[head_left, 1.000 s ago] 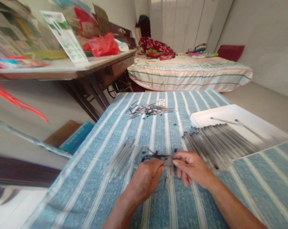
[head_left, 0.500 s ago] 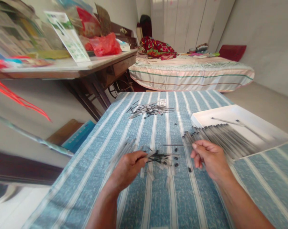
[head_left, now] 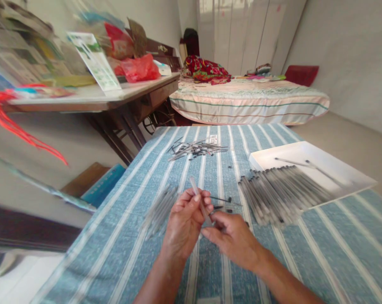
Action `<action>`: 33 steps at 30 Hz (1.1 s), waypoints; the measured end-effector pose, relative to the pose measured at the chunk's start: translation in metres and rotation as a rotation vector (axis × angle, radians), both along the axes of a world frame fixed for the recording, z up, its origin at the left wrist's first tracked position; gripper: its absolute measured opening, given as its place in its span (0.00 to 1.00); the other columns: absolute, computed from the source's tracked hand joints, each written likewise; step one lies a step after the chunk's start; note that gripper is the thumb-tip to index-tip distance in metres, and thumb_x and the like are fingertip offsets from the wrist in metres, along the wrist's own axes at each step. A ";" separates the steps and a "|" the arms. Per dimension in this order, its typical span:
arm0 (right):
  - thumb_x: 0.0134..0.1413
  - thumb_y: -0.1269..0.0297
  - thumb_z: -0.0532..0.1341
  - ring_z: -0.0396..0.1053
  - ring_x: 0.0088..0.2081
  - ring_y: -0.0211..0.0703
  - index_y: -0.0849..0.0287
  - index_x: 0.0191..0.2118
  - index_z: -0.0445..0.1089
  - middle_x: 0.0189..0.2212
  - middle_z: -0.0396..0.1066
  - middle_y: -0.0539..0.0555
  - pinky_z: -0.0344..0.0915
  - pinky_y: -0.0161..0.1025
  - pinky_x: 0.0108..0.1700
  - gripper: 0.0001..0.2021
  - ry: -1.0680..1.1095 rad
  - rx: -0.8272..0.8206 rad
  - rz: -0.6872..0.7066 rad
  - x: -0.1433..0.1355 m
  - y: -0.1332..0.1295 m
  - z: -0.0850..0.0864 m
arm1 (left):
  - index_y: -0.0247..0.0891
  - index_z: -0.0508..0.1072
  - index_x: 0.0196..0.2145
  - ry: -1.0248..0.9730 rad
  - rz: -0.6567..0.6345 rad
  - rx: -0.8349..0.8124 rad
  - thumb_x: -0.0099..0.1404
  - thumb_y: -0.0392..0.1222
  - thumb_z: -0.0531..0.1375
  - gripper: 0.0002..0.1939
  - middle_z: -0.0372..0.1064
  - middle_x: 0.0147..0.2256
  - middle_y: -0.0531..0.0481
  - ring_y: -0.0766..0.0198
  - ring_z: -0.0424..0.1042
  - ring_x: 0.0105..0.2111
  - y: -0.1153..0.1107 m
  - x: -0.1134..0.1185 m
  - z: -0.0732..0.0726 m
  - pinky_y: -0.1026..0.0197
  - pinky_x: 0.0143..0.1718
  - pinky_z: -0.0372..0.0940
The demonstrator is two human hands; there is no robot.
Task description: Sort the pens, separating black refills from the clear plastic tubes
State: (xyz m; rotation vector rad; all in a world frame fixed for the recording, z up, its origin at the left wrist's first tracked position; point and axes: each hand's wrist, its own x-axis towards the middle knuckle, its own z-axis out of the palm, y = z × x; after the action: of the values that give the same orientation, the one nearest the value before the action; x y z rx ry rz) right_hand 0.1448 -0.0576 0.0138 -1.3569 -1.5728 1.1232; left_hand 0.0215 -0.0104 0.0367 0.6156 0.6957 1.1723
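Observation:
My left hand (head_left: pixel 186 219) is closed around a translucent pen barrel (head_left: pixel 195 188), whose upper end sticks out above the fingers. My right hand (head_left: pixel 233 236) is closed at the barrel's lower end, its thumb and forefinger pressed together there; what exactly lies between them is hidden. Beyond the hands, a dark thin refill (head_left: pixel 219 198) and small black caps (head_left: pixel 229 210) lie on the striped cloth (head_left: pixel 206 274). Left of my left hand is a bundle of clear barrels (head_left: pixel 161 211). To the right lies a wide row of capped pens (head_left: pixel 267 194), partly over a white tray.
The white tray (head_left: pixel 346 177) holds two loose pens at the right. A pile of refills and small parts (head_left: pixel 199 148) lies at the far side. A cluttered desk (head_left: pixel 115 101) stands at the left, and a bed (head_left: pixel 248 99) is behind the table.
My two hands have come together over the middle of the cloth. My left hand now holds a clear barrel upright and tilted, and my right hand has moved left from beside the pen row.

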 end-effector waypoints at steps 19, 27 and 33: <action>0.56 0.58 0.50 0.71 0.28 0.46 0.59 0.35 0.68 0.26 0.74 0.56 0.58 0.35 0.27 0.13 -0.747 0.031 -0.168 -0.022 -0.021 0.006 | 0.35 0.65 0.22 0.778 0.397 0.237 0.54 0.42 0.57 0.08 0.62 0.17 0.56 0.72 0.58 0.14 0.055 -0.054 0.024 0.70 0.14 0.51; 0.58 0.55 0.49 0.73 0.30 0.47 0.57 0.35 0.68 0.27 0.74 0.55 0.59 0.35 0.27 0.14 -0.977 0.053 -0.276 0.020 -0.005 0.009 | 0.37 0.71 0.27 2.064 0.090 0.324 0.56 0.47 0.53 0.13 0.70 0.28 0.42 0.55 0.69 0.28 0.034 -0.055 -0.011 0.62 0.23 0.52; 0.55 0.64 0.53 0.73 0.29 0.54 0.63 0.33 0.70 0.26 0.74 0.63 0.62 0.40 0.27 0.10 -1.192 -0.085 -0.349 0.055 -0.007 -0.009 | 0.34 0.70 0.42 2.214 0.170 0.413 0.58 0.46 0.50 0.18 0.66 0.38 0.38 0.49 0.66 0.40 0.031 -0.053 -0.012 0.58 0.31 0.59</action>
State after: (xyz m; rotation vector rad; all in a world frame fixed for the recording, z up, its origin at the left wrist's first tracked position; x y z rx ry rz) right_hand 0.1996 -0.0651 0.0052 -2.4667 -1.8928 0.0715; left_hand -0.0313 0.0204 0.0249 2.2437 2.3230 0.2662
